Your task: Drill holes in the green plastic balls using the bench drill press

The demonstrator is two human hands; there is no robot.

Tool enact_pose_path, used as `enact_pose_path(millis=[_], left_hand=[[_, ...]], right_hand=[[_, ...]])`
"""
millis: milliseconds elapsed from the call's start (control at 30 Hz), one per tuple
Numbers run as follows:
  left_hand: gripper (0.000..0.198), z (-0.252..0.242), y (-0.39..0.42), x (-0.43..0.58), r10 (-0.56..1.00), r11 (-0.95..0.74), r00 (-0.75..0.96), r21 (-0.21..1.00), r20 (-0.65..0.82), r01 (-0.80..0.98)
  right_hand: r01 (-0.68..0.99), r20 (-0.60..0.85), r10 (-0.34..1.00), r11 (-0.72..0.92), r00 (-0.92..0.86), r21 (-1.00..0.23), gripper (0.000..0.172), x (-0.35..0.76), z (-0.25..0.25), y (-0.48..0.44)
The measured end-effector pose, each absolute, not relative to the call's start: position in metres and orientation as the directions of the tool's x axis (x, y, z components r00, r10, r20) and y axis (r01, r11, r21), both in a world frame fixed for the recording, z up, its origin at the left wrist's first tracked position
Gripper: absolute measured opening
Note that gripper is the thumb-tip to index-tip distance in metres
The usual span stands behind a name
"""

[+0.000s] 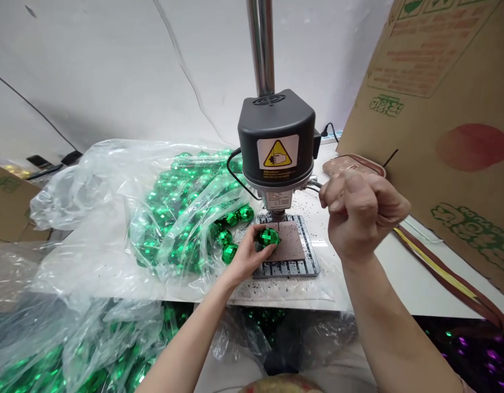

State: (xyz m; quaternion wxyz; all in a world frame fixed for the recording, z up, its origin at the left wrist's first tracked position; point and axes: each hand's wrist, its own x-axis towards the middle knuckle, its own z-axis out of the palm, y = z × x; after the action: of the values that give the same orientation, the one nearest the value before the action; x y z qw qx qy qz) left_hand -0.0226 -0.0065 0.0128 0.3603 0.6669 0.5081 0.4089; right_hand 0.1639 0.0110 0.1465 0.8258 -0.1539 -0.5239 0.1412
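Head view: left hand [249, 255] pinches a shiny, faceted green ball [270, 237] between thumb and fingers, opened only to ball width, at the left part of a flat brown board [293, 245]; contact with board unclear. Board lies on a slotted grey metal base [311, 259], dark crumbs scattered around. Rounded black drill housing [276, 131] above, on a smooth chrome column [261, 43]. Right hand [362, 210] raised right of it, fingers curled tight; can't tell if they grip anything. Left: crinkly clear plastic bag [88, 180], mirror-tiled green balls [182, 213]. Right: matte cardboard carton [432, 136].
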Motion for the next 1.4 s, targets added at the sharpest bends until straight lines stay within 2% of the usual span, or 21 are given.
enact_pose_path(millis=[167,300,433,700,833,967,1200,1400], left_hand=[[0.043,0.016,0.000,-0.020,0.963,-0.269,0.166,0.819,0.214,0.507],[0.045,0.011,0.002,-0.014,0.938,-0.345,0.210,0.799,0.275,0.493],[0.051,0.003,-0.001,-0.005,0.953,-0.299,0.086,0.843,0.292,0.448],[0.044,0.000,-0.002,0.010,0.943,-0.272,-0.049,0.847,0.328,0.456],[0.044,-0.003,-0.002,0.016,0.935,-0.292,-0.049,0.839,0.352,0.458],[0.049,-0.006,-0.006,0.021,0.953,-0.231,-0.092,0.887,0.290,0.401],[0.048,-0.011,-0.002,0.015,0.951,-0.295,0.016,0.889,0.309,0.350],[0.049,-0.014,0.000,0.008,0.941,-0.335,0.069,0.882,0.331,0.331]], right_hand=[[-0.099,0.827,0.394,0.916,0.401,-0.388,0.038,0.164,0.147,0.011],[-0.108,0.829,0.395,0.917,0.397,-0.385,0.038,0.165,0.146,0.012],[-0.102,0.836,0.379,0.923,0.397,-0.371,0.039,0.165,0.146,0.012],[-0.097,0.815,0.404,0.911,0.414,-0.402,0.041,0.163,0.151,0.011],[-0.101,0.797,0.458,0.883,0.393,-0.458,0.043,0.165,0.161,0.015],[-0.104,0.745,0.547,0.826,0.380,-0.554,0.043,0.167,0.174,0.021],[-0.163,0.709,0.596,0.796,0.376,-0.583,0.041,0.166,0.185,0.024],[-0.116,0.749,0.524,0.842,0.406,-0.526,0.044,0.164,0.180,0.021]])
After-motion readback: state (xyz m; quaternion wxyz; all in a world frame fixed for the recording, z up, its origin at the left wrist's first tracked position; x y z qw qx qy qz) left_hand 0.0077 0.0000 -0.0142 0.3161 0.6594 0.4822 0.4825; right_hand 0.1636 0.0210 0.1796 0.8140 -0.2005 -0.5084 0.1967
